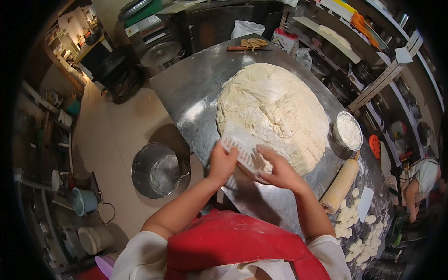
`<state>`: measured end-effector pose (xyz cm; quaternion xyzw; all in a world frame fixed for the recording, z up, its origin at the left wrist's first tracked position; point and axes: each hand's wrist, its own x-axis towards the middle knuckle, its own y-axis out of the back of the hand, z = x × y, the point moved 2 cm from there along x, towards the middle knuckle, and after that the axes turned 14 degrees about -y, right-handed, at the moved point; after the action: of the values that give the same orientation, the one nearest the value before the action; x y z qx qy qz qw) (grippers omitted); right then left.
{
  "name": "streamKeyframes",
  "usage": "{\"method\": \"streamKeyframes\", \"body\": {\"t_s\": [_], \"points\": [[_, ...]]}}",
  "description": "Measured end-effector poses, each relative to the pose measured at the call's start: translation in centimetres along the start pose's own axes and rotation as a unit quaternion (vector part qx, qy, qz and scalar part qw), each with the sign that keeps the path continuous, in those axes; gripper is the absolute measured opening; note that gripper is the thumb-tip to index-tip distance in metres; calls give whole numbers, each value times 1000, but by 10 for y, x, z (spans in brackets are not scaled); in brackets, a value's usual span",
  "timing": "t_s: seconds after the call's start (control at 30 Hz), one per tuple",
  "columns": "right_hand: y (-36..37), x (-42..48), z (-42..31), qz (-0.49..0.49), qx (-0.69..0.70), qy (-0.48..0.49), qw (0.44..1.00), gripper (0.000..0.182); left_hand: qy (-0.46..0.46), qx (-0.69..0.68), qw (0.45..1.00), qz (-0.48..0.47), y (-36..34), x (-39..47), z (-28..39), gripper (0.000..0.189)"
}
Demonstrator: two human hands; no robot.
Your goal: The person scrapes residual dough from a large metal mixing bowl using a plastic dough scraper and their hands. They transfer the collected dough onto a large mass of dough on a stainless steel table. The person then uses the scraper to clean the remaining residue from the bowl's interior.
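Note:
My left hand [222, 162] grips the near left edge of a thin, whitish translucent sheet [241, 141], probably plastic, with a row of dark marks. Motion blurs it. My right hand [280, 168] is at the sheet's right side with thumb and fingers apart; whether it pinches the edge I cannot tell. Just beyond both hands a very large mound of pale dough [276, 101] lies on the steel worktable [189, 82], and the sheet overlaps its near left side.
On the table's right are a bowl of flour [348, 131], a wooden rolling pin [341, 185], a white scraper [365, 204] and many small dough pieces [367, 245]. A knife [238, 48] lies at the far end. A metal pot [157, 171] stands left; a person [420, 182] is at right.

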<state>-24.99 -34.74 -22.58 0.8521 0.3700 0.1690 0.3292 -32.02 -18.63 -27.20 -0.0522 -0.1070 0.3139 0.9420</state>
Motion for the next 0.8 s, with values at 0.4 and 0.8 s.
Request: {"method": "streamKeyframes", "body": {"t_s": [0.4, 0.8], "points": [[41, 6, -2, 49, -211, -76, 973, 11, -148, 301, 933, -128, 30, 39, -9, 25], [21, 2, -7, -69, -314, -109, 941, 7, -98, 664, 728, -143, 149, 105, -117, 50]]}}
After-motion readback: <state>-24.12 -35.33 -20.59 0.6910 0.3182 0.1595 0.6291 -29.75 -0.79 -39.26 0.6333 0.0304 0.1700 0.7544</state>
